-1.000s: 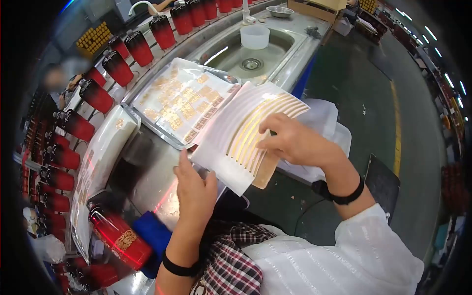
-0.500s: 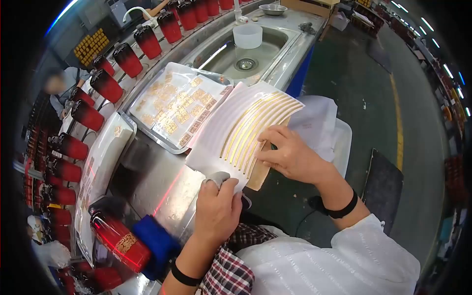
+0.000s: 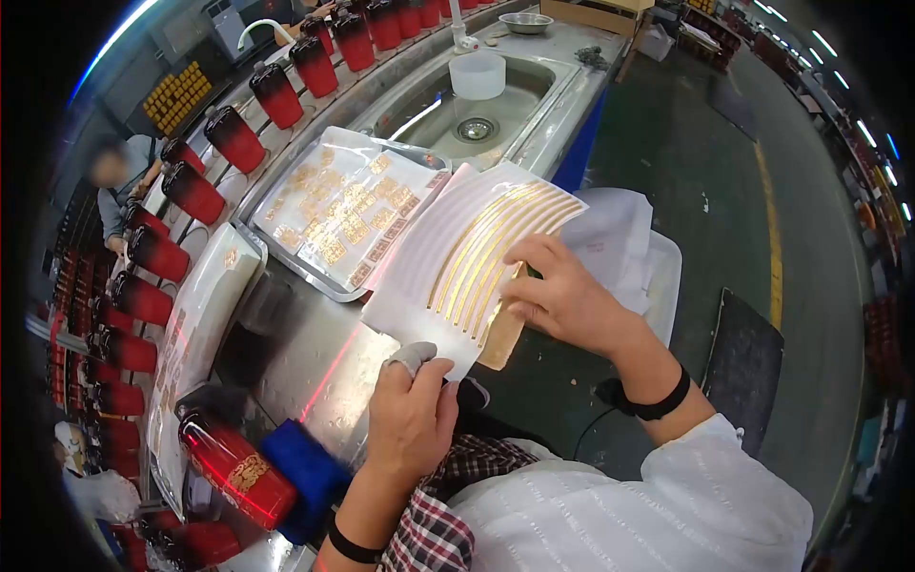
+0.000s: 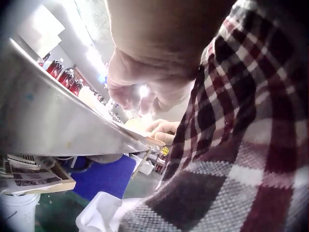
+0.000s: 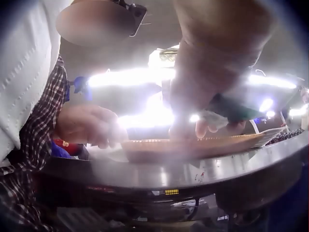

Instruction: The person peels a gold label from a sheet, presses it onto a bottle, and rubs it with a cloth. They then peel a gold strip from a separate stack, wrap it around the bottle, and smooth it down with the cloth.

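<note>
A white sheet (image 3: 400,310) with curved gold strips (image 3: 474,257) lies over a tan board (image 3: 502,345), whose edge sticks out beneath. My left hand (image 3: 408,424) pinches the sheet's near corner; a grey cover sits on one fingertip. In the right wrist view this left hand (image 5: 89,124) is at the pale sheet end. My right hand (image 3: 572,303) bends over the outermost strips, thumb and index fingertips touching the sheet's right side. I cannot tell whether they pinch a strip. From the left wrist, the hand (image 4: 140,79) appears above the plaid cloth.
A metal tray (image 3: 334,286) of gold labels stands left of the sheet, before a sink (image 3: 534,105). A red bottle (image 3: 238,477) with a gold emblem lies by a blue cloth (image 3: 300,467). Red-black bottles (image 3: 233,138) line the rack. A white bin (image 3: 662,286) stands right.
My left hand has come over from the bare steel to the sheet's near corner and taken hold. The right hand stays by the outer strips. The bottles on the rack have shifted.
</note>
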### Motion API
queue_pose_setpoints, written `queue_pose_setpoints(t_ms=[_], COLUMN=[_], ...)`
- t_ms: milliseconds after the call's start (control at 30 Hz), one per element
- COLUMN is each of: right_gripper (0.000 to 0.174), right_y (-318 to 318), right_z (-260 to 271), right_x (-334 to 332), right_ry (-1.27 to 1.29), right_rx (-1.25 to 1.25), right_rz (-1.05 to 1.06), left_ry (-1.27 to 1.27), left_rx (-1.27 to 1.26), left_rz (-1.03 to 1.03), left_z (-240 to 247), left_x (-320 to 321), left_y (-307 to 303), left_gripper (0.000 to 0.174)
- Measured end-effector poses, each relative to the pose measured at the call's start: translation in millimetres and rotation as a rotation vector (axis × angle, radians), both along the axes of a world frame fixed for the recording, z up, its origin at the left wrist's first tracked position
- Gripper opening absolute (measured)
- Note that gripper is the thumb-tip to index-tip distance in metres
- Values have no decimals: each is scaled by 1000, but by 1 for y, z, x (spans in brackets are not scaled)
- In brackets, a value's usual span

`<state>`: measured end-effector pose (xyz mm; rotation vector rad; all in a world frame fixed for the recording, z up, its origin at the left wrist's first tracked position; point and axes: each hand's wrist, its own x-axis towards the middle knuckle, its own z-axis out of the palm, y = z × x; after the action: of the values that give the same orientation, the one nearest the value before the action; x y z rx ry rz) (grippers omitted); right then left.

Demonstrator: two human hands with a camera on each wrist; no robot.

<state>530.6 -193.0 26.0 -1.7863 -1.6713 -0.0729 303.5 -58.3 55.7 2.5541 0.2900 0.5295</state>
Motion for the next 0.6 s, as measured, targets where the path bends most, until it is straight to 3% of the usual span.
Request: queue_pose_setpoints(t_ms=[600], right_gripper=[13], right_y=[7], right_z=[4], right_x=[-14], right_ry=[48], right_rx=[36], right_rz=[-6], left_ry=[3], left_rx=[101], left_rz=[12], left_z=[37], left_x=[-53], left_y=[23], left_gripper=[33])
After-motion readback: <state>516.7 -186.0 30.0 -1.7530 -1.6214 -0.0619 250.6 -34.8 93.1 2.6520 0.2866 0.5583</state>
